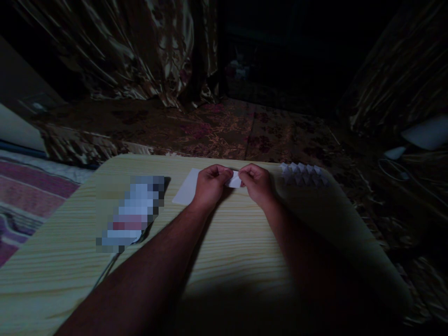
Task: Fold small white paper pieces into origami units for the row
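Both hands meet over the far middle of the wooden table (231, 247), pinching one small piece of white paper (234, 181) between them. My left hand (212, 183) grips its left side with thumb and bent fingers. On the right side, my right hand (257, 181) holds it the same way. The paper looks folded, though the dim light hides its creases. A flat white sheet of paper (185, 187) lies just left of my left hand, partly covered by it. Right of my right hand stand several small folded paper pieces (304, 173) in rows.
A blurred-out device, seemingly a phone (133, 210), rests on the table's left with a cable (105, 270) running toward me. Patterned curtains (168, 51) hang behind a cloth-covered ledge (210, 123). A white lamp-like object (427, 133) is at far right, and striped bedding (31, 191) at left.
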`<state>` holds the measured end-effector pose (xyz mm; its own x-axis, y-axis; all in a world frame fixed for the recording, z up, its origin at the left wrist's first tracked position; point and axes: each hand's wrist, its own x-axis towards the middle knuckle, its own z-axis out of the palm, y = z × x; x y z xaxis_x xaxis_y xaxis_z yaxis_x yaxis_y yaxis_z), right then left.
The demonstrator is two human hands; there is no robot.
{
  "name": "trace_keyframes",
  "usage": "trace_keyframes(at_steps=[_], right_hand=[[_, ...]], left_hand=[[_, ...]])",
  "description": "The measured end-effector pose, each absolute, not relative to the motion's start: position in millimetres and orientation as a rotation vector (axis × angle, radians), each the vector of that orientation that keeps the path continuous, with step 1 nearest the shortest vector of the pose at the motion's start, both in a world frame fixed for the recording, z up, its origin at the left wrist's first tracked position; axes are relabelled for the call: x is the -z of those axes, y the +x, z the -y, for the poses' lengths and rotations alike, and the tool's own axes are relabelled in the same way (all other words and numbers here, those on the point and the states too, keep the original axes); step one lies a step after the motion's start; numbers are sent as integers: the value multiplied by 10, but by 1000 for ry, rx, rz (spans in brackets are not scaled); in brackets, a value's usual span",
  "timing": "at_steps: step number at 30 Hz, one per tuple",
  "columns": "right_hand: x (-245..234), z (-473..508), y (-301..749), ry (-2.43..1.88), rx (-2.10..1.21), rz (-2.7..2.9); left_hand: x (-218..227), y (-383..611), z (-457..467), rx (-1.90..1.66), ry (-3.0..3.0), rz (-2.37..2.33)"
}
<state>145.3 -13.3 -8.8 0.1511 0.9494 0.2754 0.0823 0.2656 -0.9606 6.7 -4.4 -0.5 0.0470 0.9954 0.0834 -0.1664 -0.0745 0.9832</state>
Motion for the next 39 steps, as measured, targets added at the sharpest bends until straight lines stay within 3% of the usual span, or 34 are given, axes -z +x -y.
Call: trace_keyframes(at_steps=[39], right_hand=[[48,135,1458,-1214,-871,1213]], left_hand=[[13,78,55,-1351,1272,-1119]])
